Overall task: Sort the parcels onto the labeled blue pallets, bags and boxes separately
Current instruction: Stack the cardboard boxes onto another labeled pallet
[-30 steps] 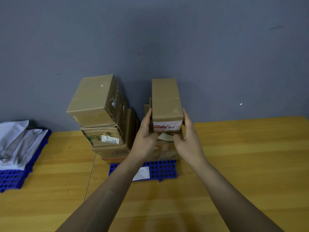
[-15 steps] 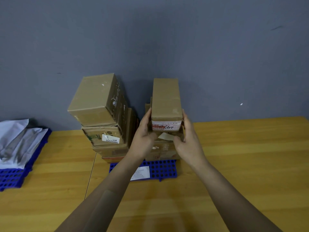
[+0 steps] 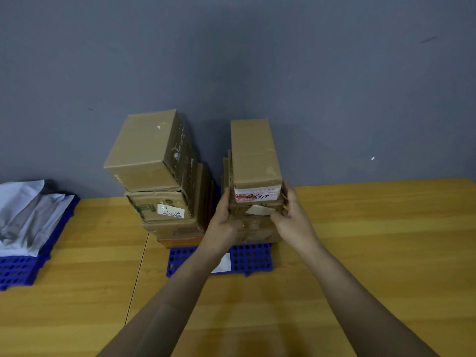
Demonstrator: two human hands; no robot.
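A long brown cardboard box (image 3: 253, 155) with a red-and-white label on its near end lies on top of the right stack of boxes (image 3: 257, 228). That stack stands on a blue pallet (image 3: 253, 258) with a white label (image 3: 222, 264). My left hand (image 3: 224, 222) presses straight fingers against the box's left side. On the opposite side my right hand (image 3: 293, 217) touches the near corner. A taller left stack of boxes (image 3: 159, 176) stands on the same pallet, against the wall.
At the far left, a second blue pallet (image 3: 15, 271) carries grey and white mailer bags (image 3: 28, 217). The wooden table (image 3: 373, 240) stretches to the right. A grey wall stands right behind the stacks.
The long box has stayed on the right stack. Both my hands have slid back toward me along its sides, so the fingertips now sit at its near end.
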